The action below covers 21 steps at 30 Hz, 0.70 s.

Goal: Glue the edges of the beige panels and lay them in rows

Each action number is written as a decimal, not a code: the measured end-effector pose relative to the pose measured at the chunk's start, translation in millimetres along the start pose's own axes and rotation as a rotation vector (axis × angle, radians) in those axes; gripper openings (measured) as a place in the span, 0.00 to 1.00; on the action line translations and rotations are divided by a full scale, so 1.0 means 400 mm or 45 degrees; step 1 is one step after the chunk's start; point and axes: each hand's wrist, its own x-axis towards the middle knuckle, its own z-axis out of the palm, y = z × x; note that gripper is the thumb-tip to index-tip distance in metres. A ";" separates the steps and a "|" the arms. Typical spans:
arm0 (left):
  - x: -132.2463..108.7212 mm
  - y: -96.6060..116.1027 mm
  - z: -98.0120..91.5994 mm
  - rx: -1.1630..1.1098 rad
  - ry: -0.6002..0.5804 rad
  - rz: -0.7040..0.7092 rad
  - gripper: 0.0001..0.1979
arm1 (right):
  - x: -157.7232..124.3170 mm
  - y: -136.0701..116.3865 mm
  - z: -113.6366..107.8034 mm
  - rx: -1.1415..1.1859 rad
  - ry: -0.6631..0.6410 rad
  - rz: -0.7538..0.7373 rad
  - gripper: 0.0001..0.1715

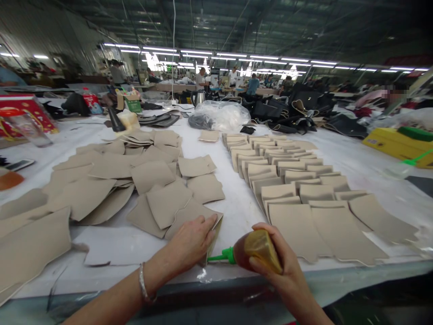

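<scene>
In my right hand (pixel 275 257) is a squeeze bottle (pixel 259 250) of amber liquid, tilted on its side with its green nozzle (pixel 219 256) pointing left. The nozzle tip meets the near end of a beige leather-like panel (pixel 189 214). My left hand (pixel 194 237) is closed over that panel, fingers pressing on its right edge; the thumb is hidden. Along this edge a narrow, darker strip shows. Other beige panels (pixel 169 201) lie loosely under and beyond my left hand. Right of the bottle, more panels (pixel 294 230) lie in overlapping rows.
A yellow box (pixel 399 146) sits at the right edge. Clear plastic bagging (pixel 219 115) and black bags (pixel 287 106) are at the back of the white table (pixel 233 198). On the left are a clear cup (pixel 32 128) and a phone (pixel 20 164). People work farther off.
</scene>
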 end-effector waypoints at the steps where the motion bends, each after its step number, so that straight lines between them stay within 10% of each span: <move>1: -0.001 0.001 0.000 0.005 0.000 -0.001 0.23 | -0.001 -0.001 0.000 0.016 0.001 -0.001 0.26; 21: -0.003 0.010 -0.001 0.050 -0.008 -0.024 0.22 | 0.003 0.017 -0.026 -0.087 -0.066 -0.124 0.26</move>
